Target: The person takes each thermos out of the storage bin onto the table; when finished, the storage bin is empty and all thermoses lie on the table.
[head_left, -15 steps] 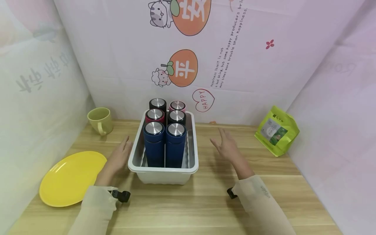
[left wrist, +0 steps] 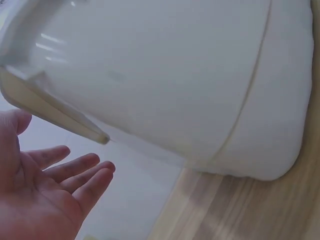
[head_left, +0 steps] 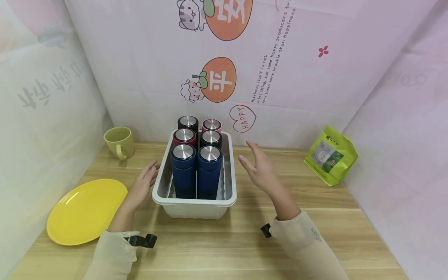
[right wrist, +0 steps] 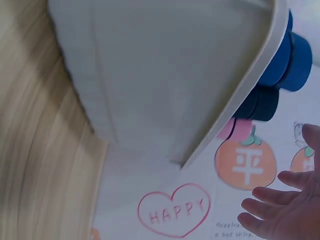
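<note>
At the lower left of the frame, a yellow plate (head_left: 85, 210) flat on the wood-grained table (head_left: 196, 249); above it, an olive-green mug (head_left: 120, 144). Left of centre, the left hand (head_left: 142, 184), fingers loosely extended, grip wide, nothing held, just beside the white tub (head_left: 194, 201); contact impossible to tell. At the centre, inside the tub, six steel-topped bottles (head_left: 209, 177) upright in two columns: blue pair nearest, then red and black, then black and pink. Right of centre, the right hand (head_left: 264, 171), thumb and fingers spread wide, nothing held, apart from the tub's right rim. At the right of the frame, a lime-green bag (head_left: 330, 155).
</note>
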{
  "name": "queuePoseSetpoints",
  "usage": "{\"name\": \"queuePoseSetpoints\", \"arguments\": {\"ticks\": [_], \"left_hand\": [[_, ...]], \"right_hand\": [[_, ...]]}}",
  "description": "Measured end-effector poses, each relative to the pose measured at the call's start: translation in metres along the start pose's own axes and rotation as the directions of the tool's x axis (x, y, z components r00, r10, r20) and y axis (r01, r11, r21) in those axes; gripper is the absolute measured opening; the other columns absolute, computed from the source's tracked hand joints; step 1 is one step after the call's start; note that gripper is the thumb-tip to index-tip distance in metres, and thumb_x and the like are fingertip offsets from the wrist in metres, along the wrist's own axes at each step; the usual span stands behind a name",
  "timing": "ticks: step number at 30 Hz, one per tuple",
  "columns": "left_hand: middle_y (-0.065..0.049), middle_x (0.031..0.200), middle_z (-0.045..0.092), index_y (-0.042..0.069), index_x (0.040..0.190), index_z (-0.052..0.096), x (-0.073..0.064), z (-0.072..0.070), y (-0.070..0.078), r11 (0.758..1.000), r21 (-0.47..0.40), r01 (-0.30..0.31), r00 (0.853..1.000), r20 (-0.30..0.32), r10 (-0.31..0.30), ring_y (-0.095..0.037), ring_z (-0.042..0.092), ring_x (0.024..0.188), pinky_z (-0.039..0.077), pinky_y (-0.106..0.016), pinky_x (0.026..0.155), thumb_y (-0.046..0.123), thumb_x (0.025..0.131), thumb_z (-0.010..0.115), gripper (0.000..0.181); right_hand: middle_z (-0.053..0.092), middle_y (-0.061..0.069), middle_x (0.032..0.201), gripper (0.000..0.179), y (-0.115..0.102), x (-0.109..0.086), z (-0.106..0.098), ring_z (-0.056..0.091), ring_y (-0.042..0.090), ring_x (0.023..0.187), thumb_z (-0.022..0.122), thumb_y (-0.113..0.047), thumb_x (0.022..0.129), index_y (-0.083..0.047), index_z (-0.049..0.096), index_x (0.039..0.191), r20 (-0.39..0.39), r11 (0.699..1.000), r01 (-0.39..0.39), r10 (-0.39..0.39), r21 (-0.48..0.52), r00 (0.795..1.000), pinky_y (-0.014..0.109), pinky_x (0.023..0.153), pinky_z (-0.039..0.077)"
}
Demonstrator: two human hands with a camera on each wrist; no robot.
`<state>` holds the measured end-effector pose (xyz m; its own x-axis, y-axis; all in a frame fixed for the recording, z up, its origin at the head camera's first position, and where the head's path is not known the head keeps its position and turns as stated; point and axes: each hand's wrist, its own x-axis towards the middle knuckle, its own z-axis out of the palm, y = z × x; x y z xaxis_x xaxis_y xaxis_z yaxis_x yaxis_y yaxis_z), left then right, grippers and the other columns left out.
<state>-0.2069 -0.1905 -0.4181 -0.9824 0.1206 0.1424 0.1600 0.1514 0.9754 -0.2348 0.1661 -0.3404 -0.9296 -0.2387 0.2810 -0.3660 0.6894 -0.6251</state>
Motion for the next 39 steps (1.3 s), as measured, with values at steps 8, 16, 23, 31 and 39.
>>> {"name": "queuePoseSetpoints", "arguments": {"ticks": [8, 16, 23, 31, 39], "left_hand": [[-0.032, 0.149, 0.029, -0.006, 0.150, 0.025, -0.012, 0.007, 0.004, 0.999, -0.032, 0.037, 0.999, -0.037, -0.038, -0.040, 0.034, 0.133, 0.037, -0.033, 0.103, 0.016, 0.106, 0.036, 0.050], [-0.030, 0.151, 0.027, -0.005, 0.150, 0.025, -0.019, 0.010, 0.002, 0.994, -0.107, 0.032, 0.999, -0.039, -0.037, -0.038, 0.030, 0.136, 0.038, -0.011, 0.089, 0.014, 0.106, 0.035, 0.049], [-0.030, 0.150, 0.029, -0.006, 0.148, 0.029, -0.020, 0.015, 0.004, 0.987, -0.161, -0.002, 0.998, -0.065, -0.008, -0.038, 0.033, 0.133, 0.042, -0.014, 0.088, 0.009, 0.104, 0.037, 0.047], [-0.029, 0.150, 0.029, -0.009, 0.147, 0.029, -0.017, 0.015, 0.000, 0.982, -0.185, -0.035, 0.998, -0.062, 0.024, -0.037, 0.029, 0.136, 0.040, -0.014, 0.092, 0.003, 0.103, 0.041, 0.047], [-0.027, 0.149, 0.033, -0.009, 0.145, 0.033, -0.012, 0.012, 0.000, 0.986, -0.166, -0.006, 0.997, -0.078, -0.007, -0.028, 0.038, 0.131, 0.042, -0.016, 0.091, 0.001, 0.100, 0.043, 0.047]], "right_hand": [[0.046, 0.021, 0.142, 0.056, -0.028, -0.002, 0.017, 0.044, 0.038, 0.128, 0.061, -0.023, 0.098, 0.000, 0.040, 0.145, -0.038, 0.961, 0.102, -0.096, 0.258, 0.995, 0.050, 0.104, 0.036], [0.051, 0.013, 0.134, 0.058, -0.045, 0.000, 0.036, 0.049, 0.027, 0.121, 0.068, -0.023, 0.093, -0.004, 0.043, 0.143, 0.011, 0.938, 0.102, -0.112, 0.331, 0.994, 0.043, 0.101, 0.041], [0.052, 0.013, 0.131, 0.062, -0.050, 0.001, 0.044, 0.051, 0.027, 0.117, 0.072, -0.020, 0.090, -0.006, 0.043, 0.143, 0.007, 0.919, 0.083, -0.093, 0.386, 0.996, 0.042, 0.098, 0.044], [0.048, 0.016, 0.136, 0.063, -0.054, 0.000, 0.049, 0.051, 0.031, 0.120, 0.075, -0.014, 0.088, -0.007, 0.045, 0.143, -0.002, 0.905, 0.081, -0.088, 0.417, 0.996, 0.045, 0.098, 0.044], [0.052, 0.013, 0.127, 0.060, -0.049, 0.004, 0.060, 0.055, 0.028, 0.111, 0.077, -0.011, 0.085, -0.009, 0.050, 0.138, -0.065, 0.878, 0.096, -0.074, 0.469, 0.995, 0.043, 0.092, 0.048]]}}
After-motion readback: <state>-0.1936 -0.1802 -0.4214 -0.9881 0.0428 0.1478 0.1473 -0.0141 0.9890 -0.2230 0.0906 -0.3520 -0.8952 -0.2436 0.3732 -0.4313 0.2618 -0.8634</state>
